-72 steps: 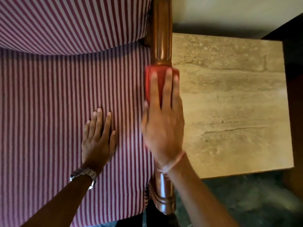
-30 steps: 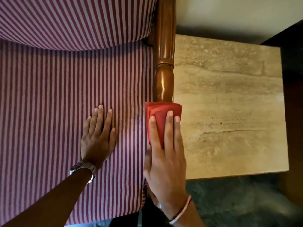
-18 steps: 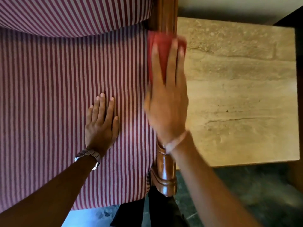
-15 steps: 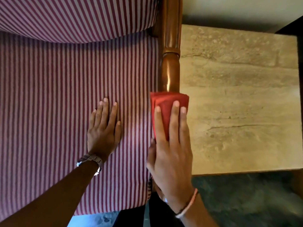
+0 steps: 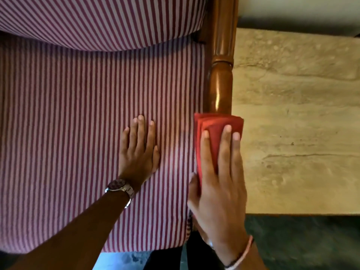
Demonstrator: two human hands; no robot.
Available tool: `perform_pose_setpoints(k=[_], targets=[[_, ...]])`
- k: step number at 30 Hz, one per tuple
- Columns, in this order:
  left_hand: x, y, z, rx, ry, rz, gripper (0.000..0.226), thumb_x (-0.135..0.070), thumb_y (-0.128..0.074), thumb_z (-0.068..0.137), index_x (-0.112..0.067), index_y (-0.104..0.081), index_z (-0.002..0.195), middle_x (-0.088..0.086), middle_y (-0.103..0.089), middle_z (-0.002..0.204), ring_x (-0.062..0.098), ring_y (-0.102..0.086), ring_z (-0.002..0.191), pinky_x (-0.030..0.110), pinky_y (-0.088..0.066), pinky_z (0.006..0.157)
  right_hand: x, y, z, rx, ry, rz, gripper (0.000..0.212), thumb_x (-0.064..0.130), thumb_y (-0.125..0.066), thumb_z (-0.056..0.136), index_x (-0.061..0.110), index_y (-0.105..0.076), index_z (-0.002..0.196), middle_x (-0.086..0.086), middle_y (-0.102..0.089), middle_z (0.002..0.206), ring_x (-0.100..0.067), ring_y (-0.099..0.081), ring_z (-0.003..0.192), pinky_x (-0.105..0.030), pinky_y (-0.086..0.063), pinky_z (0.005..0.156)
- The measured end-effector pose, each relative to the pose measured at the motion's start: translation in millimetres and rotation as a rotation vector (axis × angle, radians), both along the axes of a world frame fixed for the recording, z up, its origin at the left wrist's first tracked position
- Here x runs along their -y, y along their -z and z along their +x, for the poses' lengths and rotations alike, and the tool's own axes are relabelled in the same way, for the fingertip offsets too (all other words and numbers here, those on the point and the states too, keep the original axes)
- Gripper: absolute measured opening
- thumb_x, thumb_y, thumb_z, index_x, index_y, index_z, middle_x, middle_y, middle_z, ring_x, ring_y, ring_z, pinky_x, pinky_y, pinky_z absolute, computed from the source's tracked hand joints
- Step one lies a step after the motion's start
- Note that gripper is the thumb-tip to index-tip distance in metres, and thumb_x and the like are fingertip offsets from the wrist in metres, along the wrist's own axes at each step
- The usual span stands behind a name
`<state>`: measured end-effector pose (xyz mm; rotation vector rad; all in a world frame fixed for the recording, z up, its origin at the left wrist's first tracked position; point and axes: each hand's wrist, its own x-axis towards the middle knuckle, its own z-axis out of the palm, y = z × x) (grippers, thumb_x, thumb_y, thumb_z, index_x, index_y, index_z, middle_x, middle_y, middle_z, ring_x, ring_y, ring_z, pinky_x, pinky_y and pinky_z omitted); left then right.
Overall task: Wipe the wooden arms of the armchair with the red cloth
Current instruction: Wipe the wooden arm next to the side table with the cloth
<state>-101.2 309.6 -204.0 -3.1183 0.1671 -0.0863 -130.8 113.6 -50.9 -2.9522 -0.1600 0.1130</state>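
The armchair's glossy wooden arm (image 5: 221,80) runs from top centre down toward me, beside the red-and-white striped seat cushion (image 5: 78,133). A folded red cloth (image 5: 214,129) lies across the arm's near half. My right hand (image 5: 220,188) presses flat on the cloth, fingers stretched forward and thumb wrapped on the seat side. The arm's front end is hidden beneath this hand. My left hand (image 5: 139,151), with a wristwatch, rests palm down on the cushion, left of the arm, holding nothing.
A beige stone-topped side table (image 5: 302,123) stands tight against the right side of the arm. The striped back cushion (image 5: 97,20) bulges across the top. Dark floor (image 5: 302,244) shows below the table, and a pale wall at the upper right.
My right hand slid the cloth back and forth along the arm: far end 0.6 s ago, then pulled toward me to the near half. My left hand stayed on the seat.
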Motion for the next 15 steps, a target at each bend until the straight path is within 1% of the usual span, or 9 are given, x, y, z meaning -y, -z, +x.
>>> perform_pose_setpoints(k=[2, 4, 7, 9, 10, 12, 13, 15], targets=[[-0.7, 1.5, 2.1, -0.015, 0.004, 0.006, 0.067, -0.037, -0.028, 0.104, -0.005, -0.017, 0.161, 0.026, -0.02, 0.167, 0.039, -0.02, 0.156, 0.056, -0.025, 0.125, 0.3, 4.9, 24.4, 0.012, 0.006, -0.016, 0.094, 0.033, -0.063, 0.089, 0.018, -0.01, 0.165, -0.019, -0.005, 0.174, -0.038, -0.004, 0.162, -0.055, -0.027, 0.128], [-2.0, 3.0, 1.6, -0.016, 0.003, 0.006, 0.067, -0.038, -0.027, 0.104, -0.005, -0.015, 0.161, 0.025, -0.019, 0.168, 0.038, -0.019, 0.157, 0.056, -0.026, 0.125, -6.8, 4.5, 76.9, 0.073, 0.002, -0.028, 0.085, 0.036, -0.058, 0.095, 0.017, -0.013, 0.165, -0.022, -0.007, 0.173, -0.041, -0.007, 0.161, -0.055, -0.03, 0.127], [-0.8, 4.7, 0.3, -0.025, -0.002, 0.007, 0.067, -0.038, -0.027, 0.105, -0.006, -0.013, 0.162, 0.024, -0.018, 0.168, 0.038, -0.018, 0.157, 0.056, -0.026, 0.125, -15.6, 6.6, 161.4, 0.127, 0.047, -0.024, 0.076, 0.031, -0.046, 0.098, 0.018, -0.012, 0.165, -0.023, -0.008, 0.173, -0.041, -0.006, 0.161, -0.051, -0.027, 0.128], [-0.4, 4.2, -0.9, -0.033, -0.018, -0.006, 0.066, -0.038, -0.026, 0.105, -0.007, -0.012, 0.162, 0.024, -0.016, 0.169, 0.037, -0.016, 0.158, 0.056, -0.025, 0.125, -18.7, 5.7, 176.4, 0.138, 0.074, -0.037, 0.075, 0.028, -0.045, 0.098, 0.019, -0.012, 0.165, -0.022, -0.008, 0.173, -0.04, -0.007, 0.161, -0.049, -0.025, 0.13], [-1.3, 3.6, -1.4, -0.041, -0.019, -0.012, 0.066, -0.039, -0.025, 0.105, -0.008, -0.011, 0.162, 0.024, -0.016, 0.169, 0.037, -0.016, 0.158, 0.056, -0.025, 0.125, -17.6, 6.8, 163.9, 0.14, 0.074, -0.017, 0.074, 0.029, -0.045, 0.1, 0.018, -0.012, 0.165, -0.022, -0.008, 0.173, -0.039, -0.007, 0.162, -0.049, -0.026, 0.13], [-2.2, 2.3, -3.3, -0.046, -0.017, -0.013, 0.066, -0.039, -0.025, 0.105, -0.007, -0.011, 0.162, 0.024, -0.015, 0.169, 0.037, -0.016, 0.158, 0.056, -0.026, 0.125, -11.5, 6.6, 103.1, 0.107, 0.056, 0.031, 0.075, 0.034, -0.048, 0.103, 0.018, -0.01, 0.165, -0.021, -0.004, 0.174, -0.037, -0.004, 0.162, -0.051, -0.029, 0.128], [-3.0, 3.0, -4.5, -0.041, -0.012, -0.009, 0.067, -0.039, -0.024, 0.105, -0.007, -0.01, 0.162, 0.024, -0.015, 0.169, 0.037, -0.016, 0.158, 0.056, -0.026, 0.125, -8.6, 4.4, 63.0, 0.058, 0.043, 0.039, 0.082, 0.035, -0.054, 0.1, 0.019, -0.008, 0.165, -0.019, -0.001, 0.174, -0.036, -0.002, 0.162, -0.052, -0.03, 0.128], [-3.7, 5.4, -5.5, -0.025, -0.01, 0.0, 0.067, -0.039, -0.023, 0.105, -0.007, -0.009, 0.162, 0.024, -0.014, 0.169, 0.037, -0.015, 0.158, 0.056, -0.026, 0.125, -4.2, -3.3, 2.5, -0.026, 0.022, 0.005, 0.097, 0.035, -0.064, 0.089, 0.02, -0.006, 0.165, -0.016, 0.001, 0.175, -0.035, 0.0, 0.163, -0.054, -0.026, 0.128]])
